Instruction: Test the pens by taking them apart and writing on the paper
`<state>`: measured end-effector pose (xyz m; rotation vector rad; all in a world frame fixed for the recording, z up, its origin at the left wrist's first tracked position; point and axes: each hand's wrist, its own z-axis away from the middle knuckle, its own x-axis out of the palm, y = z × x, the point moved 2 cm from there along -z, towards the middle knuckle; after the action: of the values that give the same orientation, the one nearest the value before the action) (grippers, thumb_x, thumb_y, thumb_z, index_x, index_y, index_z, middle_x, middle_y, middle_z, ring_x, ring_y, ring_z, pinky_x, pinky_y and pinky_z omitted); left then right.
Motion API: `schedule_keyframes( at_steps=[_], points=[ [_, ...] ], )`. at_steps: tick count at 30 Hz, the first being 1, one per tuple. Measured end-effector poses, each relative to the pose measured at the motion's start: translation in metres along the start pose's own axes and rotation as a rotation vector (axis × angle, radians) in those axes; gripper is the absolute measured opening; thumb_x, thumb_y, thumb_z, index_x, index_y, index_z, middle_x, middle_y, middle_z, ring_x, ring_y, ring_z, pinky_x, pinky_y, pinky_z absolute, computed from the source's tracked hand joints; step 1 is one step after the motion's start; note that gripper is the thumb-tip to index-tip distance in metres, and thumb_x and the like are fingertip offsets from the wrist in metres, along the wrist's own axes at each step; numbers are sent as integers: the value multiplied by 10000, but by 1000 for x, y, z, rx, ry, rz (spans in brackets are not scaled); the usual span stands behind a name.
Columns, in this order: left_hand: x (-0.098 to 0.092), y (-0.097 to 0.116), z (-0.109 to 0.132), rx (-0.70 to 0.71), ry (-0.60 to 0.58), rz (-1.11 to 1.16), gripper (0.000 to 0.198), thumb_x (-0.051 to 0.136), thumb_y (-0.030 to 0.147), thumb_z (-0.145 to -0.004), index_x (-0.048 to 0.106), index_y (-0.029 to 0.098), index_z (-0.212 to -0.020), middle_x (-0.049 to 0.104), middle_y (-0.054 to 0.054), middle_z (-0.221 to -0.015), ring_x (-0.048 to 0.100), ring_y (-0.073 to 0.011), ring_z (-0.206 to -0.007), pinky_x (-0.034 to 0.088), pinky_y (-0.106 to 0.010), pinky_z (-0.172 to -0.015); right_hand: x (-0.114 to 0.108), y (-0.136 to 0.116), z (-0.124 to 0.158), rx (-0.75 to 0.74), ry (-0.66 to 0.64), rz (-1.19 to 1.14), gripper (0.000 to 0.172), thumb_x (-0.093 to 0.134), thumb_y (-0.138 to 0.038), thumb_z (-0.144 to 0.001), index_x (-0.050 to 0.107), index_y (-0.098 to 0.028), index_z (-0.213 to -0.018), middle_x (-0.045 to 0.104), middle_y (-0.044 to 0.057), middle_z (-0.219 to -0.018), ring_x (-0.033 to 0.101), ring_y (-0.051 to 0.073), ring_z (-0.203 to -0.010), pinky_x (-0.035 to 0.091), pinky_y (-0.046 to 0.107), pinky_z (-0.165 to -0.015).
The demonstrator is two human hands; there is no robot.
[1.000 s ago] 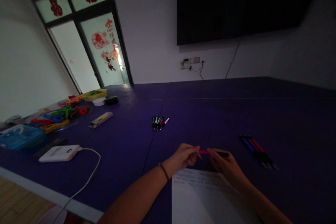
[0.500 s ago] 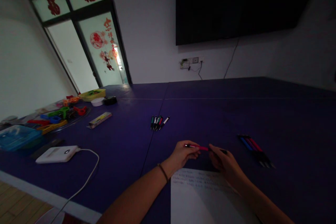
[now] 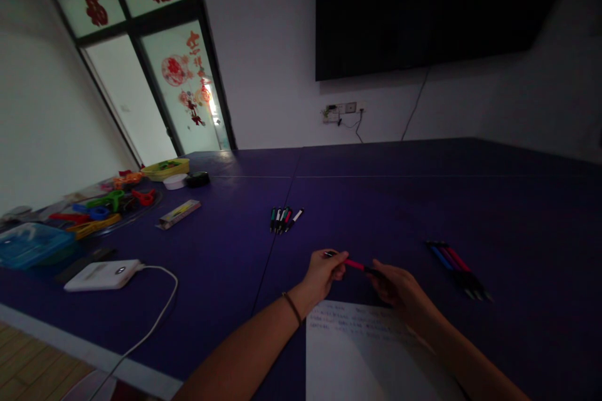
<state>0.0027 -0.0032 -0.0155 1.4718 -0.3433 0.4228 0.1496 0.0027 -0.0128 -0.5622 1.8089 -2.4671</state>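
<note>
A red pen with black ends [image 3: 356, 264] spans the gap between my hands, above the top edge of a sheet of paper. My left hand [image 3: 324, 272] pinches its left end. Fingers of my right hand [image 3: 395, 285] close round the dark right end. The white paper [image 3: 367, 363] carries several lines of handwriting near its top and lies partly under my right forearm. Off to the right, a row of blue and red pens [image 3: 458, 269] rests on the purple table. Farther back lies a group of pens [image 3: 283, 219] in green, white and red.
At the left are a white power bank [image 3: 102, 276] with a cable, a blue container [image 3: 35, 244], coloured clamps [image 3: 106, 203], a small box [image 3: 179, 214], a yellow basket [image 3: 167, 169] and round white and black items. The purple table [image 3: 367, 200] reaches the wall.
My left hand has shifted slightly left and up, and more of the red pen shows between my hands. The pen now tilts down to the right.
</note>
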Motion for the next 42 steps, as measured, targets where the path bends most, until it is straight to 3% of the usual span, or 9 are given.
schedule_keyframes(
  at_steps=[4,7,10,14,21,27,36,39,42],
  points=[
    [-1,0,0,8,38,40,362,703,406,-516,487,116,-522,473,20,-414,381,-37,-358,229,-183,-369,3,-2,3,-71,-21,50,286,701,-375,-518,575,-135,-606,470,-20,-501,368,57,-441,227,184,-387],
    [-1,0,0,10,64,58,375,689,432,-527,489,115,-522,502,5,-440,410,-45,-372,254,-183,-378,4,-4,4,-93,57,48,306,740,-320,-454,586,-159,-664,490,-33,-539,402,63,-481,284,182,-425],
    [-1,0,0,-5,56,59,371,688,433,-530,508,108,-532,527,-9,-466,435,-52,-387,277,-183,-387,2,-3,4,-50,90,36,341,716,-389,-485,600,-150,-698,523,-10,-579,429,71,-500,297,186,-428],
    [-1,-1,-1,-24,17,70,345,708,396,-515,548,94,-563,537,-12,-483,448,-53,-401,314,-182,-409,1,-1,2,12,27,30,384,667,-465,-529,607,-109,-659,513,8,-540,393,56,-447,241,180,-386],
    [-2,1,1,-44,3,91,314,722,302,-500,622,79,-698,574,-33,-570,507,-76,-491,398,-201,-504,1,-3,2,-36,107,23,296,727,-282,-437,591,-162,-670,529,-23,-562,437,71,-486,305,183,-425],
    [-1,1,2,-65,-2,111,277,703,272,-503,616,84,-688,566,-31,-557,511,-89,-501,405,-215,-510,-1,1,0,9,45,21,290,602,-413,-596,599,-126,-636,539,26,-568,416,75,-445,241,196,-369],
    [-2,0,1,-41,59,71,311,704,356,-520,565,107,-645,547,-8,-547,493,-73,-476,399,-194,-473,1,0,0,-123,75,114,307,722,-311,-444,586,-154,-670,546,-7,-569,444,85,-486,297,199,-418],
    [-1,-1,1,-32,67,39,353,703,395,-510,550,110,-650,553,-7,-551,483,-68,-456,401,-195,-465,1,-1,0,-165,78,152,339,725,-353,-447,585,-155,-683,528,-19,-554,417,75,-450,285,204,-405],
    [0,0,2,-41,28,27,368,706,402,-500,542,113,-658,563,-12,-558,495,-73,-460,400,-194,-459,3,-1,2,-82,46,131,370,670,-469,-511,589,-140,-658,511,-7,-545,398,69,-448,271,197,-392]
  ],
)
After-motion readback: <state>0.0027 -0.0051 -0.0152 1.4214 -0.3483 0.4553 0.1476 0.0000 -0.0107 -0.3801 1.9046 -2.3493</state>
